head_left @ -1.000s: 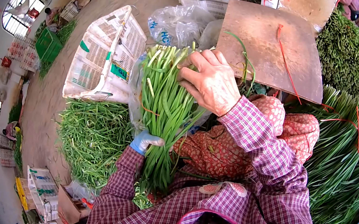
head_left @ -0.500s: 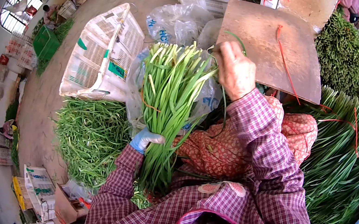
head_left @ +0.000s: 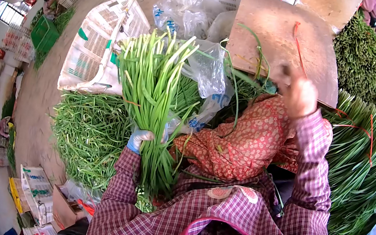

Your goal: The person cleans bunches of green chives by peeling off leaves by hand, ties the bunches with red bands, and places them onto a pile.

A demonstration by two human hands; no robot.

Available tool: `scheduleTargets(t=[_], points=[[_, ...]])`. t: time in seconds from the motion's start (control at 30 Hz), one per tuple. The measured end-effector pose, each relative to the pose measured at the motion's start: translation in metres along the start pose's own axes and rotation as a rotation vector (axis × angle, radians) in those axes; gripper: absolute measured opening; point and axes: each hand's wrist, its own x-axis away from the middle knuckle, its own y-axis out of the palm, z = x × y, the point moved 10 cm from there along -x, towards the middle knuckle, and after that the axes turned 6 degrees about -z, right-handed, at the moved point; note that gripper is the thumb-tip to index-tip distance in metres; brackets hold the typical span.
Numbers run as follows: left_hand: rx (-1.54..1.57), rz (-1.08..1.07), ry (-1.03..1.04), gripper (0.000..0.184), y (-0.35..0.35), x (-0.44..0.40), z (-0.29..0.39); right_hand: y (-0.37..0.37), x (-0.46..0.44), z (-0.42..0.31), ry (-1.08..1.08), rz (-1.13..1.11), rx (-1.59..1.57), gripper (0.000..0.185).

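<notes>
My left hand, in a light blue glove, is wrapped round the lower part of a bunch of long green stems, whose pale cut ends point up and away from me. My right hand is bare and raised over the lower edge of a brown board. Motion smears its fingers, so whether they hold anything cannot be made out. Clear plastic bags lie behind and beside the bunch. A red patterned cloth covers my lap.
A white plastic crate stands at the left above a heap of loose green leaves. Tied green bundles are stacked at the right. A red tie rests on the board. Another person is far off at the upper left.
My right hand has let go of the bunch's top and moved right, over the board's edge. My left hand has shifted slightly left with the bunch, and the cloth on my lap has moved.
</notes>
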Motion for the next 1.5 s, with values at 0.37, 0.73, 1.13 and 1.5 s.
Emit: scheduleTargets(t=[0.37, 0.73, 1.13, 1.5], points=[[-0.041, 0.077, 0.022, 0.047, 0.014, 0.002, -0.006, 0.167, 0.085, -0.185, 0.361, -1.039, -1.742, 0.064], [0.272, 0.003, -0.094, 0.057, 0.094, -0.009, -0.03, 0.128, 0.068, -0.175, 0.118, -0.549, -1.719, 0.031], [-0.264, 0.377, -0.235, 0.045, 0.054, 0.011, -0.001, -0.039, -0.004, -0.109, -0.223, 0.209, -0.92, 0.025], [-0.42, 0.288, -0.186, 0.078, 0.072, -0.013, 0.025, -0.023, -0.006, -0.181, -0.439, 0.354, -0.171, 0.023]])
